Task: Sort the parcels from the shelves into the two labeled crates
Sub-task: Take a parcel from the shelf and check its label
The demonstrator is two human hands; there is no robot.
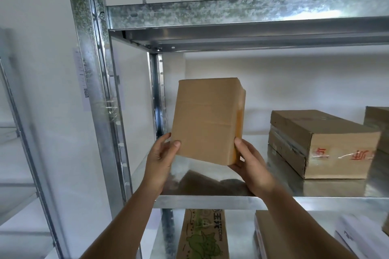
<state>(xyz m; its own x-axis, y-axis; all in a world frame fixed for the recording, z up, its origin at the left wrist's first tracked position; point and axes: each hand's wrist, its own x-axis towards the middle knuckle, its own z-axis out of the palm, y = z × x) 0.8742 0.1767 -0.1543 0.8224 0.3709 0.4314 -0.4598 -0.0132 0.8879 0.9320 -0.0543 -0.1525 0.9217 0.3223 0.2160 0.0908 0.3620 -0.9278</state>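
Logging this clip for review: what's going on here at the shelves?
A person holds a plain cardboard parcel in both hands, the left hand gripping its lower left corner and the right hand its lower right. The parcel is lifted clear of the metal shelf, tilted slightly. Another taped box with red print sits on the same shelf to the right, and more parcels lie on the shelf below. No crates are in view.

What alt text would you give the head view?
Two hands, left hand and right hand, hold a plain cardboard box by its lower corners, lifted above a metal shelf. A taped box with red print sits on the shelf to its right; more parcels lie on the shelf below.
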